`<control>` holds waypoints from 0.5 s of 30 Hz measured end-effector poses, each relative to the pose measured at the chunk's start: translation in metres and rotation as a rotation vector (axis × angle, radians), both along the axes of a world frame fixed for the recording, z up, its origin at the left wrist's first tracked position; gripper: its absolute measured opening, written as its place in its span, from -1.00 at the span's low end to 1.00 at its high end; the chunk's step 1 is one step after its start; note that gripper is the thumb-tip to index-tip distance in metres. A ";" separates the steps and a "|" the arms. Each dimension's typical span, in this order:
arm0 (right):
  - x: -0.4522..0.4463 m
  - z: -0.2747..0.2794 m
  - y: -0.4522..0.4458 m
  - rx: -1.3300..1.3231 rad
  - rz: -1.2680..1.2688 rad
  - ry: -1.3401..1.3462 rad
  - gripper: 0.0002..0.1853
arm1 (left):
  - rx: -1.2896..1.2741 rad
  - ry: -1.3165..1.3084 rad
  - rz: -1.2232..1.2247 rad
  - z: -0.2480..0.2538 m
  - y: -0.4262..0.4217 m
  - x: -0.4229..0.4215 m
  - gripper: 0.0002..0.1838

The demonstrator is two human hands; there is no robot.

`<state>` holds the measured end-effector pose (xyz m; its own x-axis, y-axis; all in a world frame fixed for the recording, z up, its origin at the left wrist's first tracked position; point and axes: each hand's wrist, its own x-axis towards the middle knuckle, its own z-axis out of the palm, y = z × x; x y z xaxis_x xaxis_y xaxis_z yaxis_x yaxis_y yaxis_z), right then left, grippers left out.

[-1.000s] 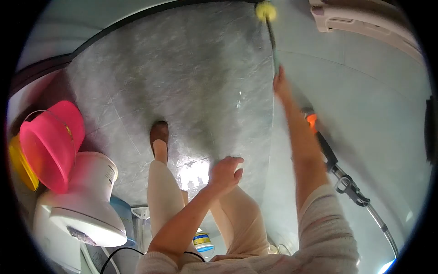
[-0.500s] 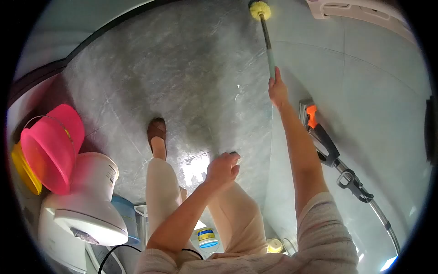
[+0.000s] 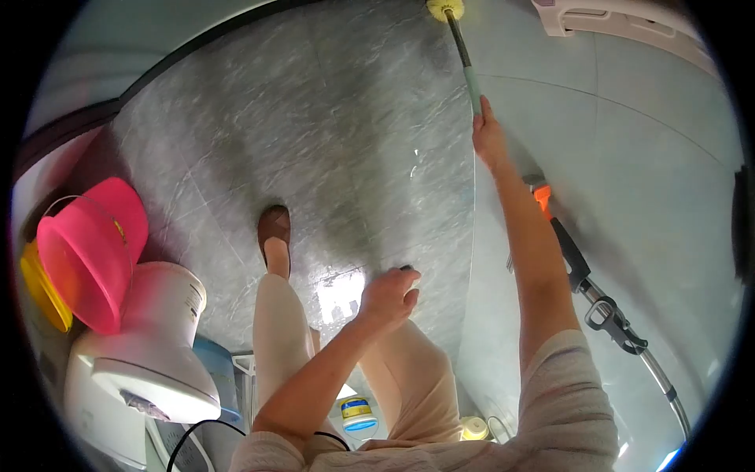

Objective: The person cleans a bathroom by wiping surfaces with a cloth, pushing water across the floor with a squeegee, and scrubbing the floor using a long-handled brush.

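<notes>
My right hand [image 3: 491,141] is wrapped round the pale green grip of a long-handled scrub brush [image 3: 474,86]. Its round yellow bristle head [image 3: 446,9] is at the top edge of the view, where the grey floor meets the pale wall; I cannot tell which surface it touches. Loosely curled over my bent knee is my left hand [image 3: 388,300], and nothing shows between its fingers. A small dark shape pokes out just beyond its knuckles, probably the tip of my other shoe.
A vacuum-like appliance with a metal tube [image 3: 657,370] leans along the right wall. At left, a pink bucket [image 3: 86,259] sits by a yellow basin [image 3: 43,287] and a white toilet [image 3: 161,381]. A blue-lidded tub [image 3: 357,413] stands behind my legs. Light glares off the grey tiles [image 3: 314,141].
My right hand has pushed slightly farther up and to the right, and the brush head has moved up, partly out of view. My left hand has barely shifted.
</notes>
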<state>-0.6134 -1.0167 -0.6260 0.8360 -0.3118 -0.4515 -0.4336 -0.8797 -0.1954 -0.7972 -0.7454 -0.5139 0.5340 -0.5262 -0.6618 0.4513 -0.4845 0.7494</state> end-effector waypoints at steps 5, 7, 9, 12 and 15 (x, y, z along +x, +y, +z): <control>0.021 -0.006 0.011 -0.079 -0.008 -0.004 -0.46 | -0.014 -0.021 0.028 -0.002 -0.003 -0.009 -0.74; 0.004 -0.007 0.001 0.003 -0.039 0.025 -0.45 | 0.003 -0.030 -0.002 -0.004 -0.003 -0.011 -0.73; -0.049 0.005 -0.006 0.071 -0.104 0.129 -0.43 | 0.009 0.001 -0.028 -0.001 -0.004 -0.011 -0.73; -0.235 0.012 -0.015 0.013 -0.140 0.165 -0.35 | -0.033 -0.019 0.020 -0.001 -0.002 -0.007 -0.72; -0.260 0.027 0.008 0.041 -0.088 0.043 -0.36 | -0.029 0.030 0.107 0.003 -0.003 -0.002 -0.71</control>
